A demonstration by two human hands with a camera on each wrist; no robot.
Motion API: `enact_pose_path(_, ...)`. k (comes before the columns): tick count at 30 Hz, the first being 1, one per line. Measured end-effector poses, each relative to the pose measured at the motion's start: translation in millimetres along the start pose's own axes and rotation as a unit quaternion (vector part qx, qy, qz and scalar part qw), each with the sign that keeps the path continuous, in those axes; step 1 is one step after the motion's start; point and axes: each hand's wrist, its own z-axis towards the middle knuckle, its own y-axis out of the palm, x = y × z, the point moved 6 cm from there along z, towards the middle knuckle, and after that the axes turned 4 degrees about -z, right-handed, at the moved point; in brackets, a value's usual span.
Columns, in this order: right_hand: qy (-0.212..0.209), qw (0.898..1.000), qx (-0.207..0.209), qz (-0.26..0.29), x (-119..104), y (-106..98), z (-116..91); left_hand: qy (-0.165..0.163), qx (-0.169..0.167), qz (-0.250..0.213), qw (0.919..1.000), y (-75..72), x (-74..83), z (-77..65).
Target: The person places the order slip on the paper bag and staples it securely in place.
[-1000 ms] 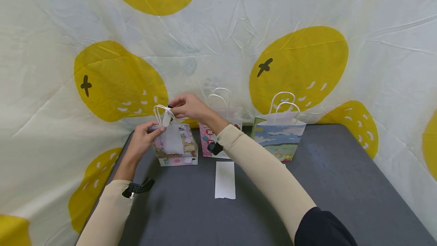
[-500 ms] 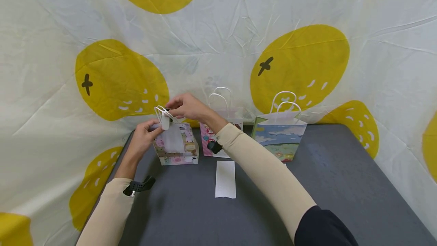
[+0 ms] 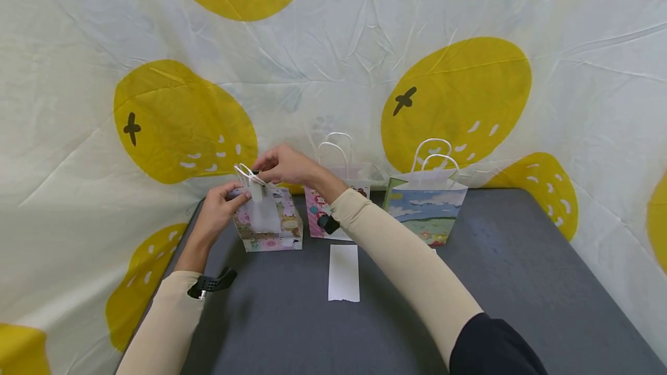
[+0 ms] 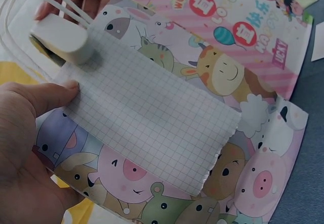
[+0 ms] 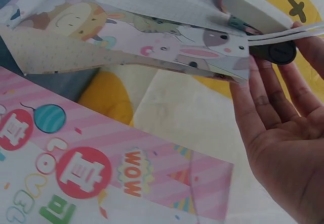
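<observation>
Leftmost, pinches a grid-paper sheet [image 4: 152,113] against the top of an upright animal-print paper bag [image 3: 290,224] with the left hand [image 3: 215,208], its thumb laid on the paper. Beside that thumb, grips a white-and-dark mini stapler [image 5: 259,10] with the right hand [image 3: 288,166], fingers bent under the dark base, thumb near the rear end. Straddles sheet and bag edge with the stapler, close against the twisted white handles [image 5: 311,31]; cannot tell whether its jaws meet. Farther right, stands upright: a pink-striped gift bag [image 3: 315,213], partly behind the right arm [image 3: 385,230]. In front, lies flat on the dark grey table [image 3: 521,282]: a blank white slip [image 3: 344,274]. Far right, stands apart: a landscape-print gift bag [image 3: 427,213].
</observation>
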Motion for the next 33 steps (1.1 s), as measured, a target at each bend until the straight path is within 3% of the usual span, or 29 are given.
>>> enact_pose_path(8, 0.01, 1.0, 0.002, -0.025, 5.6, 4.6, -7.1, 0.005, 0.001, 0.0, 1.0, 0.7, -0.2, -0.7)
enact_pose_path(16, 0.043, 0.999, 0.025, 0.017, 14.2, 10.2, -16.5, 0.004, 0.002, 0.001, 1.0, 1.4, -1.3, 0.4)
enact_pose_path(22, 0.003, 0.998, 0.022, -0.062, 19.9, 22.7, -21.2, 0.002, -0.005, 0.006, 1.0, 2.2, -1.1, 0.4)
enact_pose_path(26, -0.004, 0.992, 0.062, -0.109, 23.8, 29.5, -21.0, -0.006, -0.008, 0.0, 1.0, 2.9, 1.7, -1.0)
enact_pose_path(33, -0.003, 0.976, 0.123, -0.181, 25.7, 37.8, -19.9, -0.002, -0.012, 0.002, 0.9999, 4.4, 31.5, -11.5)
